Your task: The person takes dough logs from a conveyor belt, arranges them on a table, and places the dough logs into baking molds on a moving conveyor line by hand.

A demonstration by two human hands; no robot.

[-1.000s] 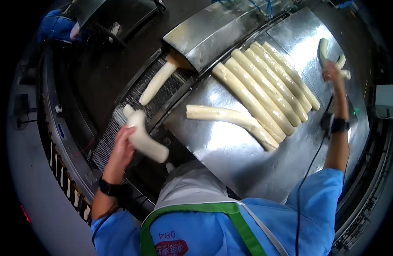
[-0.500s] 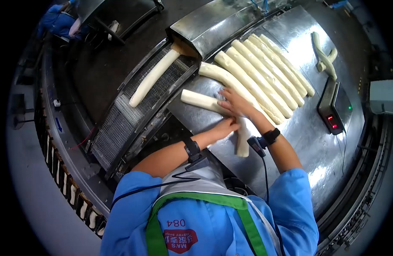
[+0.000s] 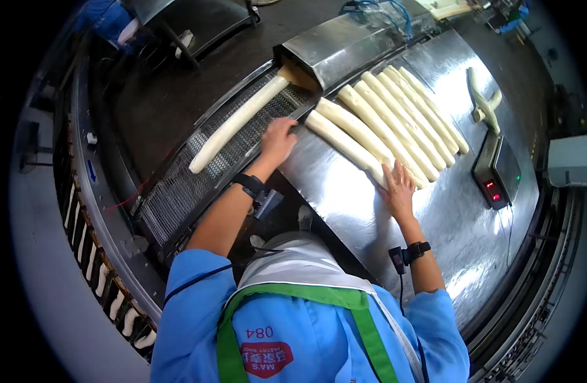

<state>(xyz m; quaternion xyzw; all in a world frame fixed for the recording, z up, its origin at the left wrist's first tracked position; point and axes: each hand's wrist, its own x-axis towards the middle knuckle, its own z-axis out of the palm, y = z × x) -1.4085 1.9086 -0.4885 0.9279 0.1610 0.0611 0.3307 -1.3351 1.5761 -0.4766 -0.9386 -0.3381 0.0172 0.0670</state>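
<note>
A row of long pale dough rolls (image 3: 405, 118) lies side by side on the steel table. My right hand (image 3: 399, 186) has its fingers spread over the near end of the front dough roll (image 3: 346, 145), touching it. My left hand (image 3: 279, 142) is empty, fingers apart and slightly bent, over the edge between the conveyor and the table. Beyond it, another long dough roll (image 3: 236, 124) rests on the mesh conveyor belt (image 3: 172, 201), its far end at the mouth of a metal housing.
A metal housing (image 3: 344, 54) covers the conveyor's far end. On the right of the steel table (image 3: 332, 191) stand a scale with a red display (image 3: 492, 190) and crossed dough pieces (image 3: 483, 105). Dough pieces fill slots (image 3: 108, 287) at lower left. A person in blue (image 3: 111, 25) is far left.
The dough under both hands, earlier lying at an angle before the row, is now straight along its front. My left hand moved up-left to the conveyor edge; my right hand moved right and down.
</note>
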